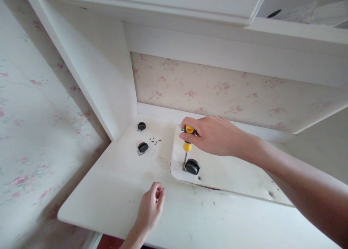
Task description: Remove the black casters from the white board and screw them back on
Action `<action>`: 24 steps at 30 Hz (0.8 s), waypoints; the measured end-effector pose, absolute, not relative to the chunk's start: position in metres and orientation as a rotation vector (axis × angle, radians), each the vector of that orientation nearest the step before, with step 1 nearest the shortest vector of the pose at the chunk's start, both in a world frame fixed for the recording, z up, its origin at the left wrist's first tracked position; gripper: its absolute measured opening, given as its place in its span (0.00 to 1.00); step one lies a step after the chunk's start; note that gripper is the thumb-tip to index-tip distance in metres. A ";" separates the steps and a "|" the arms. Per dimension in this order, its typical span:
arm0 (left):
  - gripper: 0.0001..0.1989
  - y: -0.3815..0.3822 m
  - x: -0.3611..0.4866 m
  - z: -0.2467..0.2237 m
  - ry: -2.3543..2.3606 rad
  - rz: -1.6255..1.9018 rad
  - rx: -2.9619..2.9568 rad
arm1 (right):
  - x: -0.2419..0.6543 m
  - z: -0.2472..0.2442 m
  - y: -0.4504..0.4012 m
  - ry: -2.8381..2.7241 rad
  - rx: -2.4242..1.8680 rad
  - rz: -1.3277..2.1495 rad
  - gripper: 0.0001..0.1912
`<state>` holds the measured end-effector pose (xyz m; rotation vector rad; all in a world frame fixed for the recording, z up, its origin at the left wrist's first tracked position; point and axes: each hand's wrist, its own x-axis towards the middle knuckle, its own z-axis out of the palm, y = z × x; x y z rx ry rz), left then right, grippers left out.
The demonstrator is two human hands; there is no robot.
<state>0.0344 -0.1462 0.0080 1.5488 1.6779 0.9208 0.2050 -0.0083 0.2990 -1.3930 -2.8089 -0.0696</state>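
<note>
My right hand (214,134) grips the yellow and black handle of a screwdriver (187,146). The shaft points down, its tip at the metal plate of a black caster wheel (192,166). That caster sits on the left end of a white board (231,176) with rounded corners. Over the desk, left of the board's front edge, my left hand (152,205) is closed, thumb against curled fingers; whatever is inside cannot be made out. Two more casters, one farther back (141,126) and one nearer (143,147), lie to the left beside several small dark screws (155,141).
Everything lies on a white desk top (114,198) with a side panel (100,67) at its left. A white cabinet (152,2) overhangs the back. Flowered wallpaper (190,85) shows behind. A dark slim object (274,13) lies on the upper right shelf.
</note>
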 end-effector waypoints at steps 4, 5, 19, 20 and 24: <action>0.09 -0.147 0.036 0.009 1.684 0.936 1.562 | 0.205 0.313 -0.006 -2.960 -1.389 -0.030 0.19; 0.09 -0.147 0.036 0.010 1.684 0.933 1.564 | 0.204 0.315 -0.005 -2.998 -1.403 -0.034 0.19; 0.12 -0.141 0.034 0.039 1.664 1.086 1.353 | 0.187 0.335 -0.007 -3.212 -1.469 -0.319 0.33; 0.12 -0.138 0.034 0.053 1.654 1.121 1.360 | 0.187 0.336 -0.007 -3.199 -1.500 -0.312 0.34; 0.15 -0.112 0.038 0.120 1.590 1.231 1.512 | 0.187 0.338 -0.009 -3.208 -1.643 -0.146 0.32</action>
